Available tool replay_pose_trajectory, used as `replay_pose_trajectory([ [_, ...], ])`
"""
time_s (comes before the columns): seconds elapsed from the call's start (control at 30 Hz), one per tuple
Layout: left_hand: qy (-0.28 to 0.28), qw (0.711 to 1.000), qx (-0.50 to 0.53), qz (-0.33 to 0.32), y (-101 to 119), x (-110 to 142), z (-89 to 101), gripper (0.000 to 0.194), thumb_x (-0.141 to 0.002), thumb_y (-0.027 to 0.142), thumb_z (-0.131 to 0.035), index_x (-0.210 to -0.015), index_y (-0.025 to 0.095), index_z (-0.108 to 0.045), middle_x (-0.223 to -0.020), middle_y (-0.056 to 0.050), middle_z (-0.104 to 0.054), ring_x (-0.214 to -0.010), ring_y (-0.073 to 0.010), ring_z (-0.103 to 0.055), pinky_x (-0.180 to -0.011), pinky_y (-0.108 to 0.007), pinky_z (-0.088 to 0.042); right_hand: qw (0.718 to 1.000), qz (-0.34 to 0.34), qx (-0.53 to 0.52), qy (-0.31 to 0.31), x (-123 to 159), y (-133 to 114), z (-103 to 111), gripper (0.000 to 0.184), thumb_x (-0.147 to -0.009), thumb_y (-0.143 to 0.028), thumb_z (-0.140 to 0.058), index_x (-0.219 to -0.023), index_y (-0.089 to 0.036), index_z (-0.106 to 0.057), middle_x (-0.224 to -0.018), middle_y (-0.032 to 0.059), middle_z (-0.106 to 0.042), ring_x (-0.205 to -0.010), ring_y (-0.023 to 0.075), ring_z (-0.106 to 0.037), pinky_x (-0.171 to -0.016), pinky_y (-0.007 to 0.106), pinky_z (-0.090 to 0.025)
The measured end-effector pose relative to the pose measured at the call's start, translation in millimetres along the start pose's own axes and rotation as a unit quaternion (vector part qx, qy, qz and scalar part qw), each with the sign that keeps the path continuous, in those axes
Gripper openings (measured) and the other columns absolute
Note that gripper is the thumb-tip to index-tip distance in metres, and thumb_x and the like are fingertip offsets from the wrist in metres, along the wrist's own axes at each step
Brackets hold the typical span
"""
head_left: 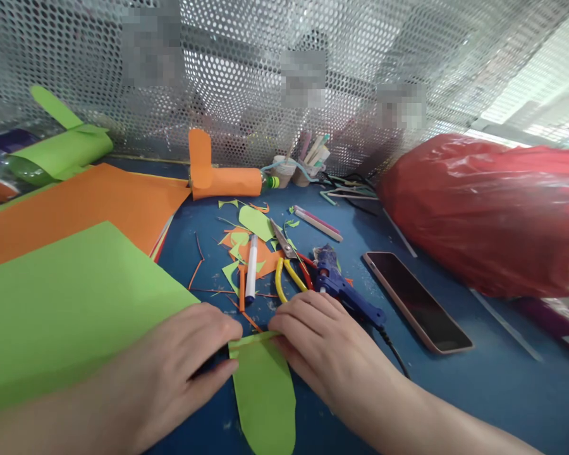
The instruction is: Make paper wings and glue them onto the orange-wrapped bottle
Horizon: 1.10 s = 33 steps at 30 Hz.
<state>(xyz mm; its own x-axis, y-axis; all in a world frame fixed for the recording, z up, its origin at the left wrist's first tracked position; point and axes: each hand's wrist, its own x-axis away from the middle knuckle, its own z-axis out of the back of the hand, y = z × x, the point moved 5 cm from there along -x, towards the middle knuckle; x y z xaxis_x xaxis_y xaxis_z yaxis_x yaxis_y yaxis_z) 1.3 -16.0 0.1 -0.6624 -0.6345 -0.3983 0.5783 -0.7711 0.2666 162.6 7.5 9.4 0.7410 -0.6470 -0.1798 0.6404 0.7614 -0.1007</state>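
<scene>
A green paper piece (265,398) with a rounded lower end and a narrow folded strip along its top lies between my hands. My left hand (184,354) is at its upper left corner, with fingertips on the fold and thumb against the left edge. At the upper right corner, my right hand (327,341) grips the folded edge between thumb and fingers; the fingertips are partly hidden. Just beyond sit scissors with yellow handles (281,281), a white marker (251,268) and a blue glue gun (344,287).
Large green (76,303) and orange sheets (99,196) cover the left side. Paper scraps (256,221) litter the middle. An orange-wrapped bottle (232,182) and a green-wrapped bottle (71,151) lie behind. A phone (417,300) and a red plastic bag (493,215) are at right.
</scene>
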Motion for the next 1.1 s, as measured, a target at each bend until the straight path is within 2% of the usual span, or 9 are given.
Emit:
replay_pose_trajectory([
  [0.07,-0.003,0.986,0.099,0.137,-11.7,-1.9,-2.2,0.010,-0.088,0.019,-0.055,-0.094,0.021,-0.062,-0.086,0.000,-0.071,-0.077,-0.0174,-0.068,-0.068,-0.026,-0.059,0.999,0.002,-0.030,0.023,-0.6,-1.2,7.1,0.013,-0.094,-0.015,-0.055,-0.085,-0.017,-0.064,-0.082,0.0050,-0.067,-0.079,0.0213,-0.059,-0.075,0.036,-0.048],
  [0.17,-0.008,0.959,0.185,0.215,-19.1,-3.4,-3.7,0.007,-0.085,0.019,-0.058,-0.084,0.024,-0.062,-0.077,0.005,-0.068,-0.068,-0.0140,-0.066,-0.062,-0.022,-0.055,0.996,0.007,-0.078,0.049,0.3,-2.1,14.0,0.013,-0.095,-0.014,-0.053,-0.085,-0.016,-0.061,-0.081,0.0044,-0.066,-0.076,0.0198,-0.058,-0.073,0.035,-0.047],
  [0.3,0.015,0.951,0.223,0.212,-21.6,-4.5,0.9,0.013,-0.086,0.017,-0.057,-0.085,0.027,-0.065,-0.079,0.006,-0.069,-0.072,-0.0131,-0.065,-0.067,-0.021,-0.054,0.986,-0.022,-0.153,0.065,2.7,2.7,14.8,0.001,-0.091,-0.018,-0.061,-0.092,-0.016,-0.061,-0.084,0.0031,-0.067,-0.077,0.0191,-0.058,-0.071,0.031,-0.047],
  [0.5,0.050,0.959,0.211,0.184,-16.3,-7.4,10.4,0.015,-0.088,0.014,-0.055,-0.084,0.027,-0.063,-0.079,0.007,-0.067,-0.074,-0.0103,-0.065,-0.070,-0.018,-0.050,0.977,-0.028,-0.181,0.108,4.3,2.7,21.4,0.013,-0.094,-0.017,-0.056,-0.082,-0.017,-0.062,-0.071,0.0021,-0.065,-0.069,0.0172,-0.057,-0.064,0.028,-0.045],
  [0.63,0.067,0.959,0.207,0.180,-12.5,-10.0,14.5,0.015,-0.086,0.013,-0.055,-0.082,0.025,-0.062,-0.078,0.007,-0.067,-0.073,-0.0100,-0.065,-0.069,-0.017,-0.049,0.975,-0.001,-0.183,0.128,3.8,-3.0,26.0,0.003,-0.091,-0.018,-0.062,-0.091,-0.016,-0.063,-0.079,0.0037,-0.068,-0.074,0.0181,-0.059,-0.068,0.030,-0.047],
  [0.73,0.077,0.961,0.205,0.166,-8.0,-12.4,17.2,0.015,-0.084,0.011,-0.056,-0.078,0.024,-0.061,-0.075,0.007,-0.067,-0.069,-0.0096,-0.065,-0.067,-0.017,-0.049,0.970,0.034,-0.189,0.147,2.7,-8.4,29.2,0.014,-0.089,-0.018,-0.066,-0.101,-0.014,-0.061,-0.091,0.0051,-0.070,-0.084,0.0177,-0.059,-0.078,0.030,-0.048],
  [0.9,0.086,0.965,0.201,0.142,-0.6,-16.2,20.1,0.015,-0.082,0.010,-0.058,-0.078,0.023,-0.063,-0.073,0.006,-0.069,-0.069,-0.0093,-0.066,-0.066,-0.015,-0.049,0.972,0.083,-0.163,0.150,0.9,-18.7,30.5,0.005,-0.092,-0.010,-0.059,-0.094,-0.015,-0.059,-0.086,0.0042,-0.069,-0.081,0.0162,-0.059,-0.080,0.031,-0.047],
  [1.03,0.086,0.962,0.213,0.151,-0.4,-14.9,19.0,0.015,-0.083,0.011,-0.058,-0.077,0.024,-0.064,-0.073,0.006,-0.069,-0.068,-0.0100,-0.066,-0.066,-0.015,-0.050,0.968,0.060,-0.190,0.152,0.9,-19.0,29.6,0.009,-0.092,-0.008,-0.054,-0.091,-0.016,-0.056,-0.083,0.0039,-0.066,-0.077,0.0156,-0.058,-0.076,0.029,-0.047],
  [1.1,0.081,0.956,0.221,0.178,-4.5,-10.7,15.4,0.014,-0.083,0.014,-0.058,-0.076,0.025,-0.064,-0.073,0.006,-0.068,-0.067,-0.0108,-0.065,-0.065,-0.017,-0.049,0.968,0.029,-0.189,0.159,1.2,-14.9,29.3,0.010,-0.093,-0.008,-0.049,-0.089,-0.017,-0.053,-0.082,0.0043,-0.064,-0.076,0.0163,-0.057,-0.073,0.030,-0.047],
])
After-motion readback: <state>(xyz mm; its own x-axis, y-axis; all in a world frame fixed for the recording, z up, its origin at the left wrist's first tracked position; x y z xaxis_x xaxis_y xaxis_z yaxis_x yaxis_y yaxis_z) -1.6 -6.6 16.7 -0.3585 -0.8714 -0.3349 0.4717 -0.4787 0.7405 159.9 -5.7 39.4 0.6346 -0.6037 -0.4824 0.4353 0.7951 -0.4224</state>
